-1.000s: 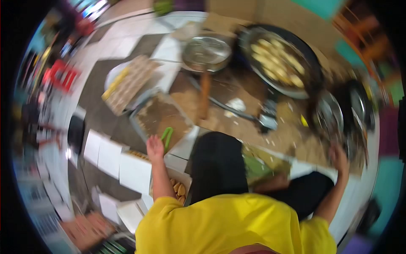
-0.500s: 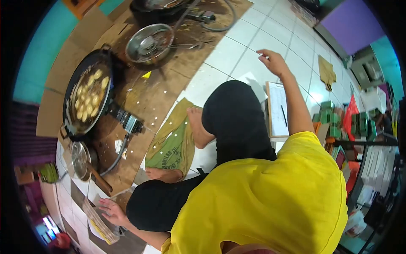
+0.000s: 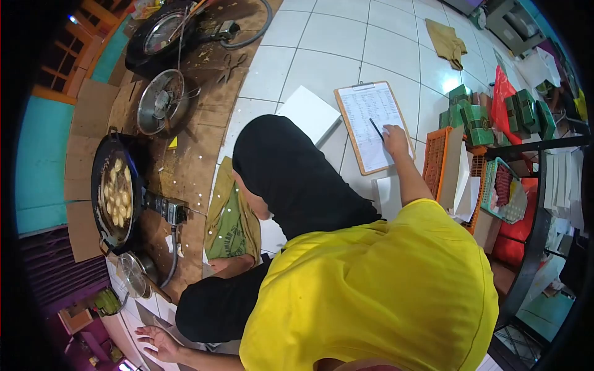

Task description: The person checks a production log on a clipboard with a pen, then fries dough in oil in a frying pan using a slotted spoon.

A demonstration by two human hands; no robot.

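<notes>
Head view: your right hand (image 3: 396,139) rests on a wooden clipboard (image 3: 370,127) holding a printed sheet, fingers together beside a black pen (image 3: 376,128); your left hand (image 3: 158,342) lies splayed on the floor.

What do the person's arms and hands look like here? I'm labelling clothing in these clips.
Both arms are bare from the short sleeves of a loose yellow shirt down. The right hand and the left hand are uncovered, with no gloves; no rings, watch or bracelets can be made out. A black head covering hangs over the shoulders.
</notes>
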